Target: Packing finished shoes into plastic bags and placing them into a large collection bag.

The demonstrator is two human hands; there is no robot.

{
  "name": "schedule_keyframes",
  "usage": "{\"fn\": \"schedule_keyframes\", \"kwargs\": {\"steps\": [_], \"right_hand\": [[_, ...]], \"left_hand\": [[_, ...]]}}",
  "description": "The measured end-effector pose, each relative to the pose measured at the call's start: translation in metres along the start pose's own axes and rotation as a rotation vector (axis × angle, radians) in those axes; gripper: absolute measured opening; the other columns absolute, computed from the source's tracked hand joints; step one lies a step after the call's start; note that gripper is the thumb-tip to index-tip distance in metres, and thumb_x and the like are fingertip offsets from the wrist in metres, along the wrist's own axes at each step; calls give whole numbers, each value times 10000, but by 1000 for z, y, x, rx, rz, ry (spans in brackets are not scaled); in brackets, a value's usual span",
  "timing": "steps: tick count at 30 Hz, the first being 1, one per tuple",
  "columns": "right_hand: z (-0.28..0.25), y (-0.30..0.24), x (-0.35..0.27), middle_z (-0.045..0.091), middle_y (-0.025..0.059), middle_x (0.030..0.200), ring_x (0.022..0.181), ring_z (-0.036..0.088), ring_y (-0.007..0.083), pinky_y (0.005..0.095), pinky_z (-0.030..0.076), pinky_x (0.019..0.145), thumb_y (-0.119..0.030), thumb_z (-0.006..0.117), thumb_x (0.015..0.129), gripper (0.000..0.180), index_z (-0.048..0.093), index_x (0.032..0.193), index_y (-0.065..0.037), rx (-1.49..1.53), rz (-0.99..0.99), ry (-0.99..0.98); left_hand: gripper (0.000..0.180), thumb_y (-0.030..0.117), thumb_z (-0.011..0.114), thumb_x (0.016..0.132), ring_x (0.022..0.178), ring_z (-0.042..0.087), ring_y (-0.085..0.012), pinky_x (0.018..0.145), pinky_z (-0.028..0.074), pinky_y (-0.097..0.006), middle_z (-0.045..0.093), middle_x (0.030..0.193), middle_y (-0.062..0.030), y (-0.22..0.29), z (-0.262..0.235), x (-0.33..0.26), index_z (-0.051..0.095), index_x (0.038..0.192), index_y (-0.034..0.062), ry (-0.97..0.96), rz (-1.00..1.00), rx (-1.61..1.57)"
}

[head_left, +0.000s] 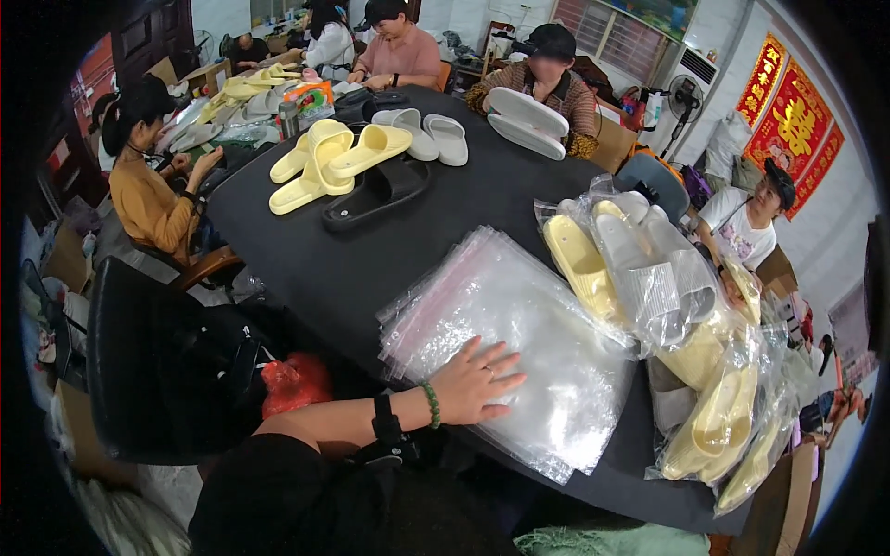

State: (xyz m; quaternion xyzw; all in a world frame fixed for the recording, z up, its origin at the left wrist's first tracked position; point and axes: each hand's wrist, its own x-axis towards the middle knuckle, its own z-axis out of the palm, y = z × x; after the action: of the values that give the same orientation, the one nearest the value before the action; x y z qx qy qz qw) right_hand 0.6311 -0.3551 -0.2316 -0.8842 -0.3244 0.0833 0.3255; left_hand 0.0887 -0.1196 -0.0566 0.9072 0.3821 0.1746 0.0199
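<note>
Right hand was out of view. Left hand [475, 378] covered part of the plastic bags [519, 343]. Bagged slippers [723, 417] hid the desk [352, 269] edge; faces beyond were blurred.

Room light is coming in pretty even and bright from above, throwing white glare off the stack of clear plastic bags [505, 347] while the black table [306, 269] is soaking it up. Fisheye is bending everything near the rim, with heavy black vignetting swallowing the corners and far faces going soft.
</note>
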Motion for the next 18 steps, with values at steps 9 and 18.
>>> {"fn": "schedule_keyframes", "kwargs": {"steps": [9, 18], "right_hand": [[3, -8, 8, 638, 157, 1050, 936, 563, 287, 416, 467, 862, -435, 650, 913, 586, 648, 1170, 91, 133, 73, -95], [15, -46, 31, 649, 127, 1024, 907, 567, 247, 383, 466, 853, -439, 682, 896, 593, 652, 1165, 89, 249, 104, -216]], "left_hand": [[612, 566, 411, 986, 1465, 282, -354, 1174, 170, -608, 330, 1583, -115, -2, -2, 1, 433, 1482, 210, -44, -34, 20], [625, 568, 428, 976, 1473, 266, -350, 1181, 167, -600, 325, 1587, -113, 2, 2, -5, 425, 1489, 212, -49, -21, 0]]}}
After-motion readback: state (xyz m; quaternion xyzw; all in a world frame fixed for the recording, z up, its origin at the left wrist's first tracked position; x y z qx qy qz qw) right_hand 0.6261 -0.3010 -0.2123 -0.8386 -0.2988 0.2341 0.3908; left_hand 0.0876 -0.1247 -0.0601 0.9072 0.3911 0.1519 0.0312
